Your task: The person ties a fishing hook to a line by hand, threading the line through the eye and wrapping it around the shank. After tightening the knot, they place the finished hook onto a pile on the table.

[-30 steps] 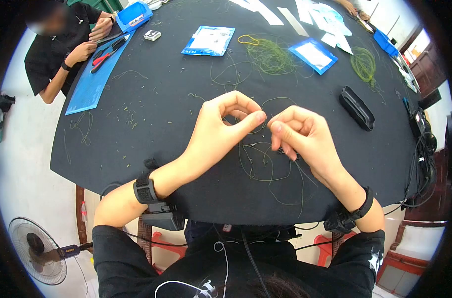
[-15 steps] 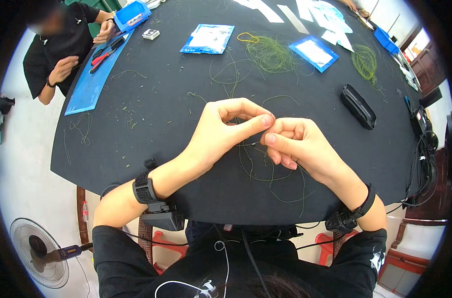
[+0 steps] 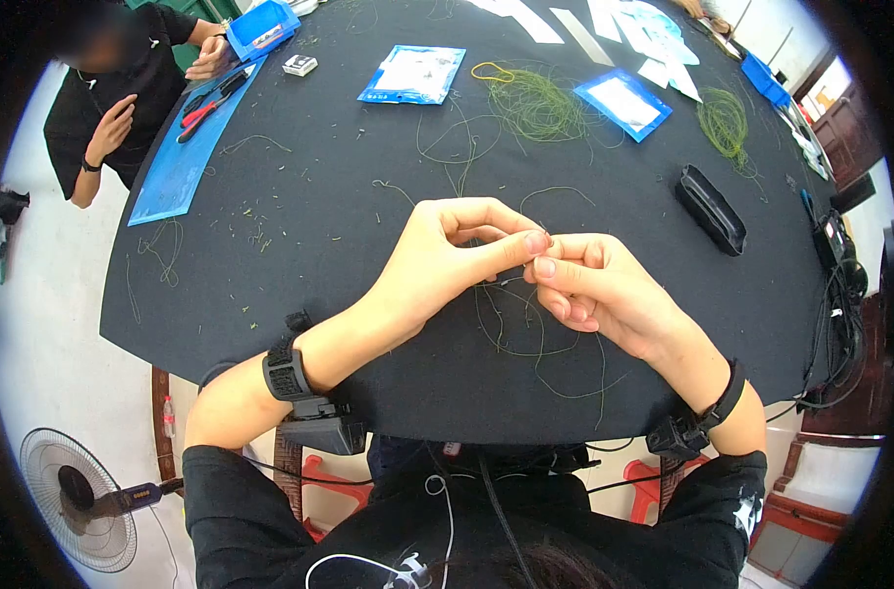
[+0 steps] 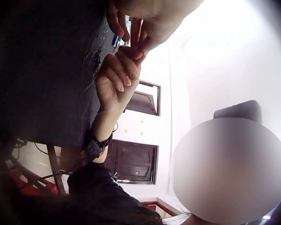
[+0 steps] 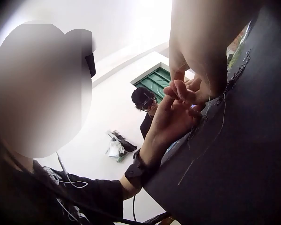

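Above the near middle of the table, my left hand [image 3: 437, 250] and right hand [image 3: 609, 290] meet at the fingertips. The left thumb and forefinger pinch thin green line, most of it hidden by the fingers. My right thumb and curled forefinger pinch the same line, right against the left fingertips. In the right wrist view, a loose strand of line [image 5: 195, 161] trails down from the hands over the dark cloth. Loops of green line [image 3: 540, 353] lie on the table under and in front of the right hand.
Beyond the hands are a coil of green line [image 3: 535, 108], a blue-and-white packet [image 3: 412, 75] and another packet [image 3: 623, 104]. A black case [image 3: 710, 211] sits to the right. At far left, a person [image 3: 118, 98] sits by a blue mat [image 3: 162, 182] with red-handled pliers [image 3: 196, 122].
My left hand has shifted slightly right, and its fingertips have come together with those of my right hand. Both keep their pinch. The person at far left has drawn their hands apart.
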Demonstrator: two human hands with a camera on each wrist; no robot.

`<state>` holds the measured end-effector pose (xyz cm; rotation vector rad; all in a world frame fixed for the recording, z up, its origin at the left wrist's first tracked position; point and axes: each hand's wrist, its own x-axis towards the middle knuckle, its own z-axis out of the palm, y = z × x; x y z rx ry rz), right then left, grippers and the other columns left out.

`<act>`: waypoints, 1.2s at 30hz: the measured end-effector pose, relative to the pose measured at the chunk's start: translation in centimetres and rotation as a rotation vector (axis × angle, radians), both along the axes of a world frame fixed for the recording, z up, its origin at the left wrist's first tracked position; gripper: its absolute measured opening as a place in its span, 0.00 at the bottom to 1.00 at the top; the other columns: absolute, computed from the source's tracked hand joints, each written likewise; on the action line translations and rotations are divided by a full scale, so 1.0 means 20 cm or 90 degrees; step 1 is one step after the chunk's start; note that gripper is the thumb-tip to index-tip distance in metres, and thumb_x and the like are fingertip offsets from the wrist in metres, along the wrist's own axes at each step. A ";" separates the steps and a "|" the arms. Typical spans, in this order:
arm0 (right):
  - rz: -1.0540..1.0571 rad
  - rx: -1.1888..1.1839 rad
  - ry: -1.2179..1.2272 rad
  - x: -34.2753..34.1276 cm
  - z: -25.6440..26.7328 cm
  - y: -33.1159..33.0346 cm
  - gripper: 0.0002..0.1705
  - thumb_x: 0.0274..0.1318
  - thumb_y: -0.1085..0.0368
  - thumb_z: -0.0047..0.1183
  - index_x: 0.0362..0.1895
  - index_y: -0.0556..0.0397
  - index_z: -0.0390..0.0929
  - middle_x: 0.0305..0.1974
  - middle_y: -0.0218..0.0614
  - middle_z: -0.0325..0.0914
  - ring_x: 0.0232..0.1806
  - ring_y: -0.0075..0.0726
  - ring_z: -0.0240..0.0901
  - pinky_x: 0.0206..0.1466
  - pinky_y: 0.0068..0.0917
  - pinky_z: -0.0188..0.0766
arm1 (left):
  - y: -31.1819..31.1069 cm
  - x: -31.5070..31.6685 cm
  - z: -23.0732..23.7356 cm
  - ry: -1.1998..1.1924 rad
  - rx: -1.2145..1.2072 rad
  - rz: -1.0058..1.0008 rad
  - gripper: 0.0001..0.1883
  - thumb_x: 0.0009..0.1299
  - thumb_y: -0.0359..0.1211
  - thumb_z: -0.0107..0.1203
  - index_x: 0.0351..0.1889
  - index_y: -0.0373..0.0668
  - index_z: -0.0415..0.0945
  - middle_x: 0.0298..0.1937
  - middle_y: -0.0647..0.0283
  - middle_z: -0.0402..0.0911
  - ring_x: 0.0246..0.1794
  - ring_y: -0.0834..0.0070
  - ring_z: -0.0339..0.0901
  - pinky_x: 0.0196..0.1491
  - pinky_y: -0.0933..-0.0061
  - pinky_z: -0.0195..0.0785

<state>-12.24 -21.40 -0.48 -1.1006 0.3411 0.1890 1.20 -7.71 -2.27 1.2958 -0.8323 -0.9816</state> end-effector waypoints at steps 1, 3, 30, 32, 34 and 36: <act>0.010 0.003 -0.001 0.00 0.00 0.00 0.10 0.56 0.60 0.53 0.32 0.54 0.74 0.21 0.25 0.70 0.18 0.11 0.60 0.18 0.09 0.54 | 0.00 0.00 0.01 0.002 0.004 -0.013 0.09 0.64 0.34 0.56 0.36 0.38 0.78 0.34 0.66 0.79 0.31 0.86 0.72 0.33 0.84 0.64; 0.024 0.027 0.010 0.00 -0.02 -0.02 0.09 0.55 0.60 0.53 0.32 0.54 0.75 0.21 0.25 0.70 0.18 0.11 0.60 0.18 0.09 0.54 | 0.00 0.01 0.00 0.004 0.008 -0.027 0.09 0.64 0.35 0.56 0.36 0.39 0.78 0.34 0.67 0.79 0.30 0.87 0.71 0.32 0.85 0.62; 0.042 -0.092 0.024 0.00 0.02 -0.01 0.09 0.53 0.61 0.55 0.31 0.54 0.75 0.19 0.28 0.72 0.16 0.12 0.60 0.17 0.10 0.53 | 0.00 0.01 0.01 -0.051 -0.031 -0.042 0.07 0.64 0.34 0.56 0.34 0.40 0.77 0.32 0.67 0.80 0.29 0.87 0.72 0.30 0.85 0.63; 0.039 -0.101 0.022 0.00 0.02 -0.01 0.09 0.53 0.61 0.55 0.31 0.54 0.75 0.19 0.27 0.72 0.16 0.12 0.60 0.17 0.10 0.53 | 0.00 0.01 0.01 -0.042 -0.016 -0.037 0.08 0.63 0.35 0.57 0.34 0.41 0.77 0.31 0.68 0.80 0.28 0.88 0.72 0.28 0.87 0.61; 0.021 -0.107 0.003 0.00 0.02 -0.01 0.09 0.53 0.61 0.55 0.29 0.53 0.75 0.19 0.27 0.72 0.16 0.12 0.60 0.17 0.10 0.53 | 0.00 0.01 0.02 -0.037 -0.016 -0.029 0.08 0.63 0.35 0.57 0.34 0.41 0.77 0.31 0.68 0.80 0.28 0.88 0.72 0.28 0.87 0.61; 0.017 -0.108 -0.004 0.00 0.02 -0.01 0.09 0.53 0.61 0.55 0.29 0.53 0.75 0.19 0.27 0.72 0.16 0.12 0.59 0.17 0.10 0.52 | 0.00 0.01 0.02 -0.031 -0.016 -0.021 0.07 0.63 0.35 0.57 0.34 0.41 0.77 0.31 0.68 0.80 0.28 0.88 0.72 0.29 0.87 0.61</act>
